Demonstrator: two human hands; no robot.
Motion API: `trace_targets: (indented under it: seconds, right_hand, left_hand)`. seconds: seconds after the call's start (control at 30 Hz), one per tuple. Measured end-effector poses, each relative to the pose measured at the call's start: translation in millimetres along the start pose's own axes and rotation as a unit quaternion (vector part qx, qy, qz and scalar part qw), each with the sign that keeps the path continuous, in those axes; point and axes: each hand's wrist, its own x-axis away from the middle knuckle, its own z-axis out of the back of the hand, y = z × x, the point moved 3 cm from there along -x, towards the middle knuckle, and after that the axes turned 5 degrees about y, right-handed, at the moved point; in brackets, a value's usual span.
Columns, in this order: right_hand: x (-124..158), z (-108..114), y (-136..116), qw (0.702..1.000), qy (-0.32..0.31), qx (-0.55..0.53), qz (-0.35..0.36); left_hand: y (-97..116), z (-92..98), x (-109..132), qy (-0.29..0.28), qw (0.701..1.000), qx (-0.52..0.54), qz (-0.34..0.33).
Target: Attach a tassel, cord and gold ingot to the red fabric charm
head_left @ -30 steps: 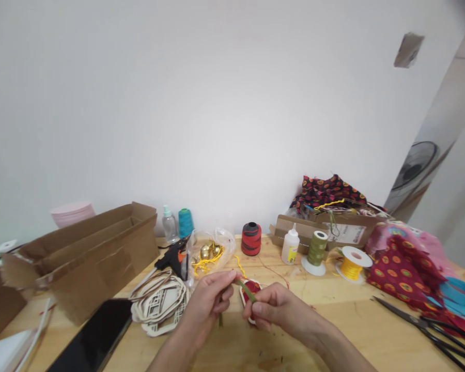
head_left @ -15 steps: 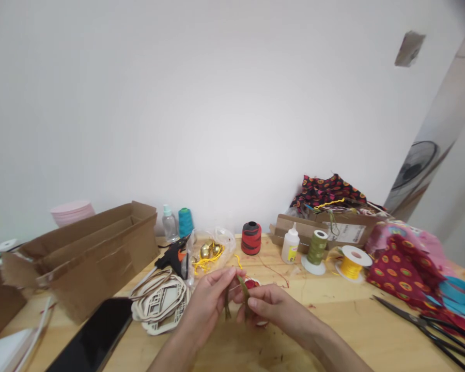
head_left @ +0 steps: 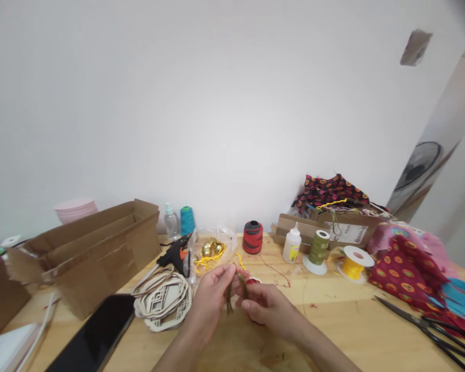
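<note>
Olive-green threads point(head_left: 243, 287), folded into a small tassel-like bundle, hang between my two hands above the wooden table. The thumb and fingertips of my left hand point(head_left: 214, 289) pinch the bundle's top, and loose ends dangle below them. From the other side, my right hand point(head_left: 269, 306) has its fingers curled closed on the right strands. Just behind the fingers lies a red spool point(head_left: 253, 280), mostly hidden by my right hand. Left of my left hand is a stack of pale cut-out wooden frames point(head_left: 166, 305).
Behind stand a red thread cone point(head_left: 252, 237), glue bottle point(head_left: 292, 245), green spool point(head_left: 318, 249) and yellow spool point(head_left: 352, 263). A bag of gold bells point(head_left: 209, 250), glue gun point(head_left: 174, 256), cardboard box point(head_left: 104, 258) and phone point(head_left: 95, 333) lie left; scissors point(head_left: 422, 321) and patterned fabric point(head_left: 405, 266) right.
My right hand has drawn in, its fingers curling more around the green strands and covering more of the red spool. The view has shifted slightly.
</note>
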Motion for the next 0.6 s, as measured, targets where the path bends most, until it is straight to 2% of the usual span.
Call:
trace_targets:
  seconds: [0.17, 0.43, 0.6]
  right_hand:
    - [-2.2, 0.9, 7.8, 0.998, 0.05, 0.048, -0.014]
    - [-1.5, 1.9, 16.0, 0.996, 0.043, 0.082, -0.008]
    - [-2.3, -0.6, 13.6, 0.996, 0.036, 0.087, -0.007]
  left_hand:
    - [1.5, -2.7, 1.0, 0.016, 0.999, -0.039, 0.0]
    - [-2.4, 2.7, -0.3, 0.05, 0.999, 0.007, 0.019]
    - [-4.3, 2.8, -1.7, 0.046, 0.998, 0.021, 0.023]
